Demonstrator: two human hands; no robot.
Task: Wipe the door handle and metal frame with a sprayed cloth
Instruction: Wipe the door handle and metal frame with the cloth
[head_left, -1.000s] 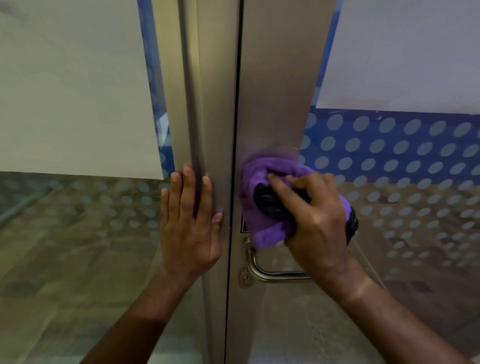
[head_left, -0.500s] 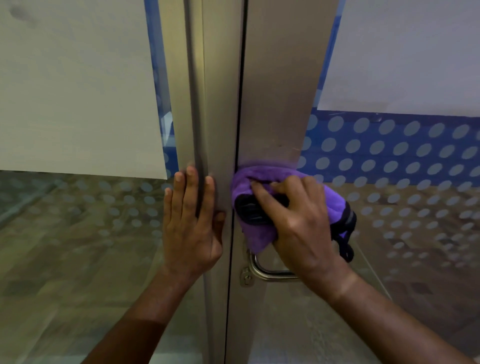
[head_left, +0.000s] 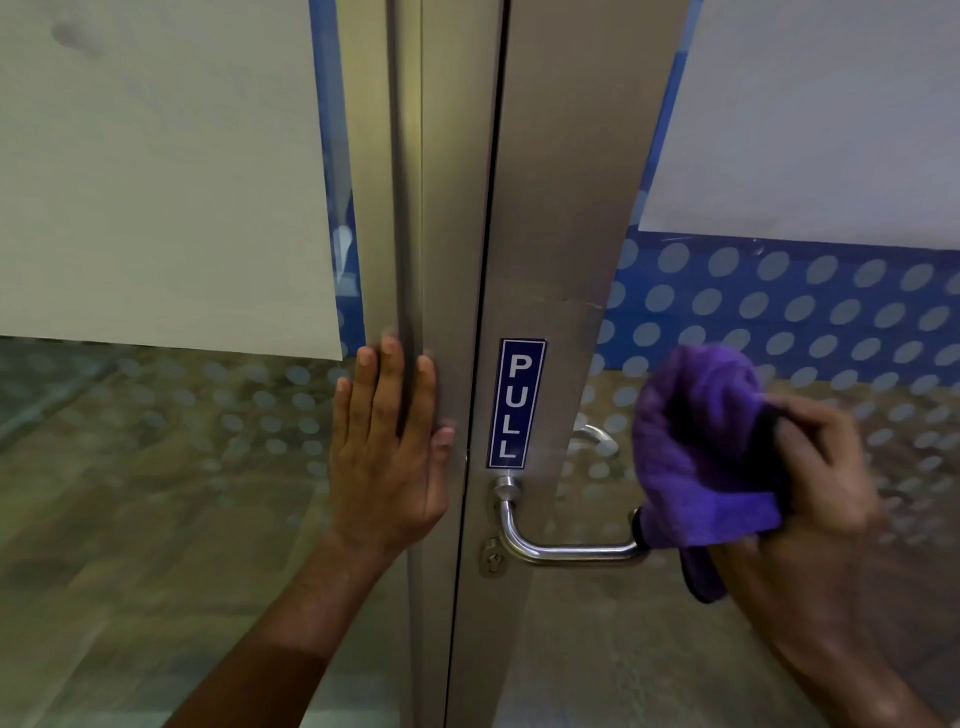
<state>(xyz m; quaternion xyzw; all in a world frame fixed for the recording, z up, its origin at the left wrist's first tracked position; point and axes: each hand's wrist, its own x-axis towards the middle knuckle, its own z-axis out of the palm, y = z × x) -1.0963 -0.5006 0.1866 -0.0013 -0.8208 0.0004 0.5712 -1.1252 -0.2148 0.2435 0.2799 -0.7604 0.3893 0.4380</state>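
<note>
The brushed metal door frame (head_left: 566, 208) runs down the middle of the view, with a blue PULL sticker (head_left: 515, 404) on it. Below the sticker a silver lever door handle (head_left: 561, 545) points right. My right hand (head_left: 821, 478) grips a bunched purple cloth (head_left: 696, 447) with a black edge, held off the frame to the right, just past the free end of the handle. My left hand (head_left: 387, 447) lies flat, fingers up, on the left metal frame post (head_left: 441, 208).
Glass panels (head_left: 156, 493) with pale dots flank the frame on both sides. White sheets (head_left: 156, 171) cover the upper glass. A keyhole (head_left: 492, 560) sits under the handle's base. A second handle (head_left: 597, 436) shows through the right glass.
My right hand has swept the cloth to the right, off the frame, uncovering the PULL sticker and the handle. My left hand has stayed flat on the left post.
</note>
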